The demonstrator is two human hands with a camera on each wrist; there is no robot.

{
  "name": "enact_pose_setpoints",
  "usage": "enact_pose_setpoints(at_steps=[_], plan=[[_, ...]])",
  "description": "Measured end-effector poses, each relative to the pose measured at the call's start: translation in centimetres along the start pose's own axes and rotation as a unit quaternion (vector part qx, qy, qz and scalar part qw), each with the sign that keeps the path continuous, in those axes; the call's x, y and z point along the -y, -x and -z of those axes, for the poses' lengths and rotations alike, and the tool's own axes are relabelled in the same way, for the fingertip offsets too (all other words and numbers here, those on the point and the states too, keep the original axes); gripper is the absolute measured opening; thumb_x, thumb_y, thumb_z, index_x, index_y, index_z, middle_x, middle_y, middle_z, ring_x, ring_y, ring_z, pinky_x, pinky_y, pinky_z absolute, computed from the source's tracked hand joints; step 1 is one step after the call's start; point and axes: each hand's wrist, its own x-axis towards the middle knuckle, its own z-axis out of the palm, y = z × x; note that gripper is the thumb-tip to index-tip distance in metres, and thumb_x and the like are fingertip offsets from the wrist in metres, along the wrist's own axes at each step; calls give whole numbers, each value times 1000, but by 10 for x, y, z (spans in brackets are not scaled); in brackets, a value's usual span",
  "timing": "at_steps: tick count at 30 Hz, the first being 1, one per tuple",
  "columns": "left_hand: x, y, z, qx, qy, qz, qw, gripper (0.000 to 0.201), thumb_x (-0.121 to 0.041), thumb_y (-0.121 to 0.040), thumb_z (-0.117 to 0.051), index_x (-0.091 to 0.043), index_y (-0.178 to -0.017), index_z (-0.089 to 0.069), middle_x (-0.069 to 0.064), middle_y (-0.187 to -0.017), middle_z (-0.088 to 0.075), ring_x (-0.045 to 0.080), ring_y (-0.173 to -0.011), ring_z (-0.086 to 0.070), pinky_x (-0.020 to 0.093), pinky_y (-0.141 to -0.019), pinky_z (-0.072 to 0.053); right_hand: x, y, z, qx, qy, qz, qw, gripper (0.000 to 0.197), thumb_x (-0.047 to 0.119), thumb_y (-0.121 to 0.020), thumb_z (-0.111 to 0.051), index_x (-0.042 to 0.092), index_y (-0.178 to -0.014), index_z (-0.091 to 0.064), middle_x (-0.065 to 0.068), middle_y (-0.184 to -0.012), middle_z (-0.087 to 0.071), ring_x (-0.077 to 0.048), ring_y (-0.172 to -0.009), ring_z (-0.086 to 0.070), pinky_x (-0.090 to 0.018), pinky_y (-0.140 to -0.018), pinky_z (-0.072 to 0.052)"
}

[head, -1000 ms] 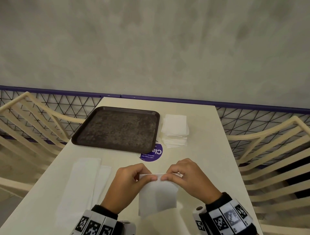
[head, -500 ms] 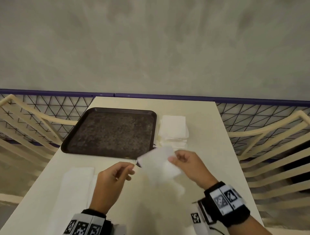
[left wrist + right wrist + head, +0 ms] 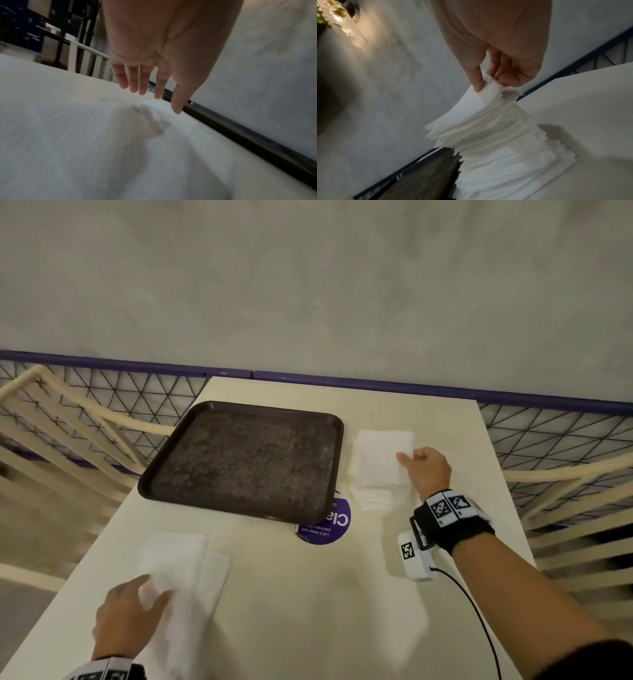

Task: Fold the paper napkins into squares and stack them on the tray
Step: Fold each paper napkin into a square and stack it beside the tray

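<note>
Napkins (image 3: 178, 577) lie lengthwise toward tray (image 3: 239, 460) under flat left hand (image 3: 126, 614); right hand (image 3: 426, 470) pinches folded napkin (image 3: 383, 457).

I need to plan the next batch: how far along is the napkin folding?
Folded squares sit in a stack beside the tray, which holds none. The right hand pinches the top square; the left hand reaches over the unfolded napkins. Moving the stack onto the tray remains.

The stack of folded napkins (image 3: 380, 467) lies on the table (image 3: 308, 594) under the right hand (image 3: 428, 470), the tray (image 3: 246, 460) just left of it. The unfolded napkins (image 3: 185, 583) lie beneath the left hand (image 3: 126, 621), the tray beyond its fingertips.
</note>
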Motion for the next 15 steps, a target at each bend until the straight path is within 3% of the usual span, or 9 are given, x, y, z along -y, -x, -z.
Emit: enact_pose_setpoints(at_steps=[3, 6, 10, 12, 15], plan=[[11, -5, -3, 47, -56, 61, 995, 71, -44, -78, -68, -15, -137, -40, 18, -142, -34, 42, -124, -38, 52, -102, -31, -1, 3, -5, -30, 10, 13, 999, 41, 22, -79, -72, 0, -108, -54, -19, -116, -56, -33, -104, -54, -35, -84, -43], [15, -4, -8, 44, -58, 62, 995, 68, -43, -76, -71, -13, -131, -43, 19, -139, -34, 42, -121, -40, 51, -99, -34, 2, 15, -3, -51, 28, 23, 998, 56, 24, -78, -73, 8, -123, -44, -17, -129, -40, -32, -118, -40, -39, -91, -39], [18, -1, -7, 27, -5, 64, 998, 77, -35, -74, -75, -9, -137, -39, 21, -134, -41, 39, -121, -42, 52, -100, -32, 5, 50, 1, -83, 58, 80, 992, 57, 21, -79, -71, 11, -127, -42, -18, -129, -39, -33, -117, -36, -41, -91, -38], [21, 3, -8, 12, 49, 62, 997, 67, -24, -76, -75, -3, -132, -46, 24, -125, -50, 39, -116, -47, 51, -99, -33, 5, 77, -1, -85, 52, 112, 989, 52, 17, -80, -70, 12, -125, -44, -17, -126, -40, -33, -115, -38, -37, -90, -36], [25, 13, -9, 10, 90, 37, 995, 39, -11, -81, -69, 7, -114, -58, 26, -108, -62, 38, -105, -54, 40, -94, -37, 2, 126, -12, -35, 32, 153, 987, 43, 13, -81, -68, 13, -120, -49, -12, -118, -43, -26, -110, -39, -25, -87, -29]])
